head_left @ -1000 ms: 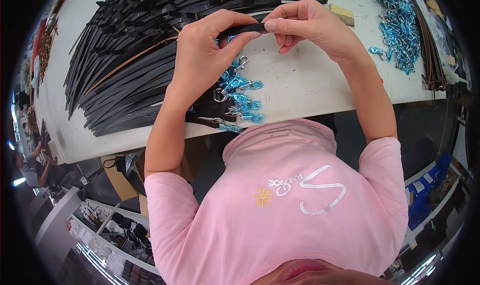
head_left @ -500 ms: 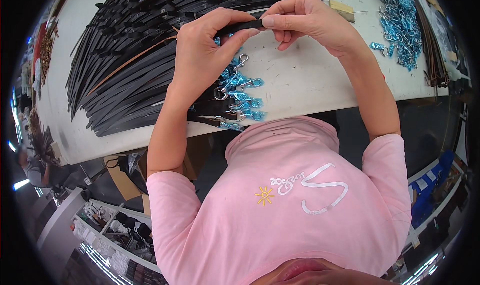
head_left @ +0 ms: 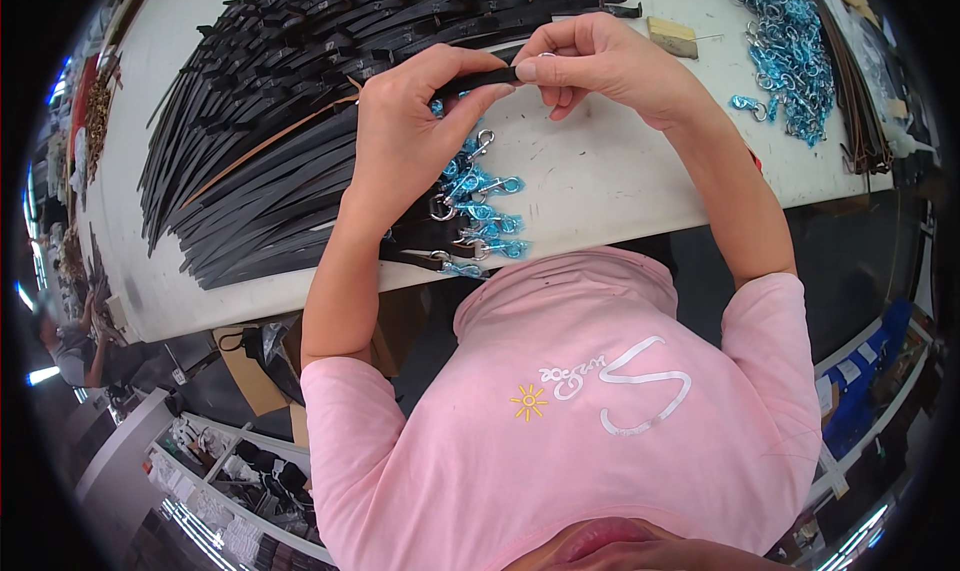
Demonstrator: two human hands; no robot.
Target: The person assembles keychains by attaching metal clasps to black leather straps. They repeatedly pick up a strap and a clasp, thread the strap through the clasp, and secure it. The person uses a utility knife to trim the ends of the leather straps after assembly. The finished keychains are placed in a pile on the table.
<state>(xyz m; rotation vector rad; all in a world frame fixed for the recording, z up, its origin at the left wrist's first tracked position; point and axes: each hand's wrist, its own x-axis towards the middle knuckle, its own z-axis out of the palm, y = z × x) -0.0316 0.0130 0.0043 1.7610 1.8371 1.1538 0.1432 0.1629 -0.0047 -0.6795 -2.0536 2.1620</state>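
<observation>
A black strap (head_left: 482, 81) is stretched between my two hands above the table. My left hand (head_left: 405, 111) is closed round it, thumb below and fingers on top. The tip of the strap meets the pinched thumb and fingers of my right hand (head_left: 605, 66), where a small shiny bit shows; its shape cannot be made out. Just below my hands lie metal snap hooks (head_left: 490, 214) in blue wrapping, fixed to the ends of black straps. A big pile of black straps (head_left: 270, 186) reaches behind and left of my left hand, with one tan strip (head_left: 265, 153) among them.
A yellowish block (head_left: 672, 38) with a thin spike sits beyond my right hand. Farther right are a heap of blue-wrapped hooks (head_left: 785, 61) and a bundle of brown straps (head_left: 858, 101). Shelves (head_left: 235, 481) stand lower left; another person (head_left: 75, 341) is at far left.
The table and both hands sit slightly lower in the picture. Both hands keep about the same grip on the strap, and the piles lie as before.
</observation>
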